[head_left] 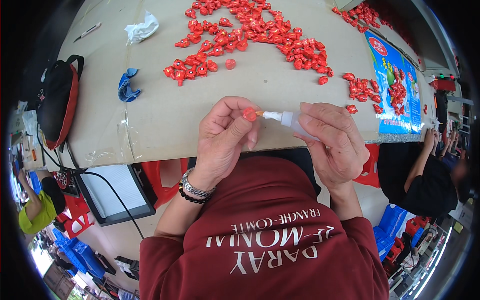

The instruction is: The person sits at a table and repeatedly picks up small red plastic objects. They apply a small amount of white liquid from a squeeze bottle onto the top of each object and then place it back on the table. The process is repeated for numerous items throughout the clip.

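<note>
Red pc (pixel 249 114): glossy plstc. Bottle (pixel 294 123): smooth semi-clr plstc. Tissue (pixel 142 28): matt crumpled ppr. Tabletop (pixel 165 117): mostly matt.

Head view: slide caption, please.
Left hand holding a rounded red piece at the nozzle of a translucent white bottle in the right hand; small red pieces scattered across a beige table.

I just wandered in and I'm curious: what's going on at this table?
Someone's left hand pinches a small red piece, while the right hand holds a white bottle with its tip pointed at that piece. Many similar red pieces lie scattered across the table beyond, some on a blue sheet.
</note>
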Action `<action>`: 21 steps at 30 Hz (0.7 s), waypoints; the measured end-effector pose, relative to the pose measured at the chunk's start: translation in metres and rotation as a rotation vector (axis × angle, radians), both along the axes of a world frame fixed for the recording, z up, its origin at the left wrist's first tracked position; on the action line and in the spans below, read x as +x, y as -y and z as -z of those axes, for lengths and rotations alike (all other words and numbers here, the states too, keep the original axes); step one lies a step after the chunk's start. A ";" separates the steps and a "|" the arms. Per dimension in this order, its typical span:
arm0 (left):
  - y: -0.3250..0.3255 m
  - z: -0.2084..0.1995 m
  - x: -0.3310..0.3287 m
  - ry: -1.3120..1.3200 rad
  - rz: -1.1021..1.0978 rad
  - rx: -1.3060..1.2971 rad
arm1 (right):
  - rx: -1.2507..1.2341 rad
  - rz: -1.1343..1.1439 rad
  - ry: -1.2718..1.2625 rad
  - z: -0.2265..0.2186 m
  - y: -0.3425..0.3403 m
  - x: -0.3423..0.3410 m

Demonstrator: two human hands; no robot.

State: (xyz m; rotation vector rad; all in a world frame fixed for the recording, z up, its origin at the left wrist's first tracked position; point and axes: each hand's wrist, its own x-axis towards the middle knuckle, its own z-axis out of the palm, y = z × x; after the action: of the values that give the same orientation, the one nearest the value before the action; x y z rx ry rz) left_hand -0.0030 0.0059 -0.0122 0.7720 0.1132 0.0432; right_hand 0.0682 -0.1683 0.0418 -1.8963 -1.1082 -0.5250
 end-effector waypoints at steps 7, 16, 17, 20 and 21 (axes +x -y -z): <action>0.003 -0.001 0.000 -0.030 -0.073 0.085 | -0.051 0.027 0.000 -0.004 0.004 -0.002; 0.004 -0.001 -0.001 -0.005 -0.106 0.060 | -0.066 0.014 0.005 -0.002 0.007 -0.003; 0.003 -0.001 -0.002 -0.005 -0.104 0.071 | -0.062 0.017 0.005 -0.002 0.007 -0.003; 0.003 0.000 -0.003 -0.005 -0.112 0.096 | -0.046 0.027 0.005 -0.002 0.006 -0.004; 0.004 -0.001 -0.003 -0.004 -0.122 0.099 | -0.036 0.031 0.005 -0.003 0.006 -0.005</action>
State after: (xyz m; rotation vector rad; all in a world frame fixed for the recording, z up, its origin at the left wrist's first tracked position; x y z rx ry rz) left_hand -0.0057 0.0022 -0.0109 0.8635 0.1629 0.1636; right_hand 0.0637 -0.1742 0.0443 -1.9472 -1.0995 -0.5309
